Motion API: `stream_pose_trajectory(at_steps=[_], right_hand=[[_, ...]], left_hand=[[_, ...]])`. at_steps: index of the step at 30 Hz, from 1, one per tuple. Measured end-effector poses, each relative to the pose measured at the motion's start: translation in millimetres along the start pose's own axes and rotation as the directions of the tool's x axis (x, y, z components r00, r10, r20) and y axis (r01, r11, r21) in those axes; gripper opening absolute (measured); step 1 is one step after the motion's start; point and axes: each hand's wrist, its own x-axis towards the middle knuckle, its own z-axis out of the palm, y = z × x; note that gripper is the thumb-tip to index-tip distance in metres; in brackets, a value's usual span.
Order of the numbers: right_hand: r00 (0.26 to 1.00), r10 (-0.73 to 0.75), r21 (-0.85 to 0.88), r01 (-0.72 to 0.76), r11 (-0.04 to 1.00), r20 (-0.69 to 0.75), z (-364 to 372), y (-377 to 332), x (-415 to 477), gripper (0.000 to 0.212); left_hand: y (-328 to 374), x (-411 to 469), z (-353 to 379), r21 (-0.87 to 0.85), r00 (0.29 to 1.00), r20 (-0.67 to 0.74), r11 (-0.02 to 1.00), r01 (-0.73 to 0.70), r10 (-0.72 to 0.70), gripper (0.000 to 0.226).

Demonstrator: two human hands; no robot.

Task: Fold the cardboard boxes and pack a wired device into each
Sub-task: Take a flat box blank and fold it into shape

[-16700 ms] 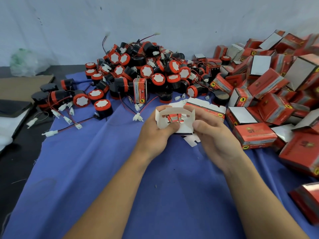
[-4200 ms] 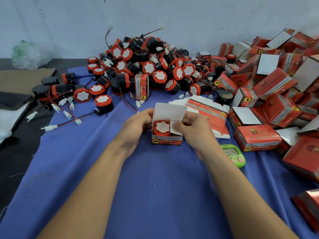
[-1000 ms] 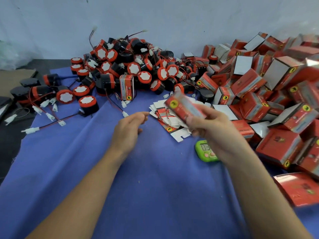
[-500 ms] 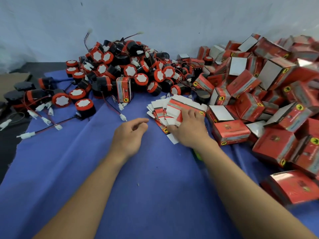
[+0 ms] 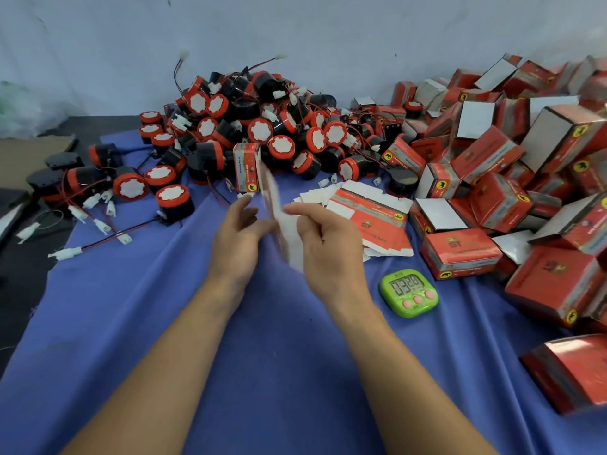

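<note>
Your right hand (image 5: pixel 328 247) had its fingers curled on a flat box blank (image 5: pixel 276 205), which stood on edge between your hands, smeared by motion. Your left hand (image 5: pixel 238 239) was open beside it, fingers loose; whether it touched the card could not be told. That blank was unfolded and held no device, so this round looked barely begun.

Just right of your hands lay the stack of flat blanks (image 5: pixel 371 218), and beyond it the heap of closed boxes (image 5: pixel 492 172), which suggested much was done. The pile of wired devices (image 5: pixel 262 133) at the back was large too, so plenty seemed left.

The green timer (image 5: pixel 409 292) on the blue cloth (image 5: pixel 262 372) read 03 28. The red boxes bore a yellow disc with a black animal, and one nearby showed what looked like "ST"; the finer print was too small to read.
</note>
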Motion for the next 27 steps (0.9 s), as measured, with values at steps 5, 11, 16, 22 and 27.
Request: stream_pose_trajectory(at_steps=[5, 11, 16, 22, 27], right_hand=[[0.956, 0.267, 0.313, -0.217, 0.925, -0.123, -15.4, 10.2, 12.8, 0.043], [0.934, 0.303, 0.076, -0.293, 0.953, -0.191, -16.8, 15.6, 7.1, 0.03], [0.989, -0.116, -0.317, 0.082, 0.945, -0.088, -7.2, 3.7, -10.0, 0.057], [0.975, -0.099, -0.235, 0.146, 0.961, 0.201, 2.6, 1.7, -14.9, 0.056], [0.965, -0.11, -0.206, 0.161, 0.965, 0.237, 1.2, 2.7, -11.8, 0.04]], left_hand=[[9.3, 8.4, -12.8, -0.194, 0.998, -0.024, 0.979, 0.06, -0.066, 0.021], [10.9, 3.0, -20.9, -0.264, 0.97, 0.153, 0.938, 0.225, -0.19, 0.027], [10.3, -6.1, -12.8, -0.162, 0.975, 0.143, 0.968, 0.19, -0.167, 0.022], [15.7, -10.2, -18.8, -0.309, 0.948, 0.266, 0.916, 0.257, -0.176, 0.033], [17.2, -9.8, -16.8, -0.309, 0.941, 0.258, 0.904, 0.295, -0.219, 0.027]])
